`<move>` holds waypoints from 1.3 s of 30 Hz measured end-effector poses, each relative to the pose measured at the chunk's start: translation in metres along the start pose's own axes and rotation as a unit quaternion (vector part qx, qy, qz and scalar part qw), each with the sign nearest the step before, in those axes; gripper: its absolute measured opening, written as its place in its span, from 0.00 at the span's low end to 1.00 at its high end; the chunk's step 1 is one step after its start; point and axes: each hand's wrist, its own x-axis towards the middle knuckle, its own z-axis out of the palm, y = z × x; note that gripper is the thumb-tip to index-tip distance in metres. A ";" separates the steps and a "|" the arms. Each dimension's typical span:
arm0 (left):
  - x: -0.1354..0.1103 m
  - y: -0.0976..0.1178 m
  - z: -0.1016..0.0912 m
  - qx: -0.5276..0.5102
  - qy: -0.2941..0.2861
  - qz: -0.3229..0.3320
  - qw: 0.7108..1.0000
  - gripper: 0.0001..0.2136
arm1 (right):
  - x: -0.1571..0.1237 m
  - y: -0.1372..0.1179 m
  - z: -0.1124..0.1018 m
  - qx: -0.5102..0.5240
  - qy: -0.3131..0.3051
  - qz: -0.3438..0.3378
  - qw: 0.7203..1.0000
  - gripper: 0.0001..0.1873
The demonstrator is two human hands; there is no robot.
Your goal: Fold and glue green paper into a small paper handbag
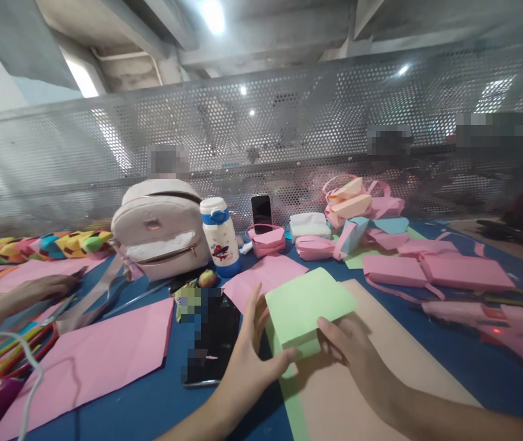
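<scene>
Between my two hands is a folded piece of light green paper (310, 306), its flat top facing up and a folded flap showing along the near edge. My left hand (256, 346) has its fingers along the paper's left side and its thumb at the lower corner. My right hand (346, 340) grips the near right edge, thumb on top and fingers beneath. Below the hands lie a large peach sheet (381, 343) and a green sheet (294, 410) partly under it.
Left of my hands lie a dark phone (213, 343) and a pink sheet (100, 361). A white backpack (160, 226) and a bottle (220, 239) stand behind. At right are pink paper boxes (463, 271) and a pink glue gun (486, 318). Another person's hand (50, 288) reaches in from the left.
</scene>
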 end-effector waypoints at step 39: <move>0.005 -0.005 0.000 -0.065 -0.003 -0.007 0.998 0.49 | -0.007 -0.017 0.001 0.044 -0.050 -0.032 0.997 0.19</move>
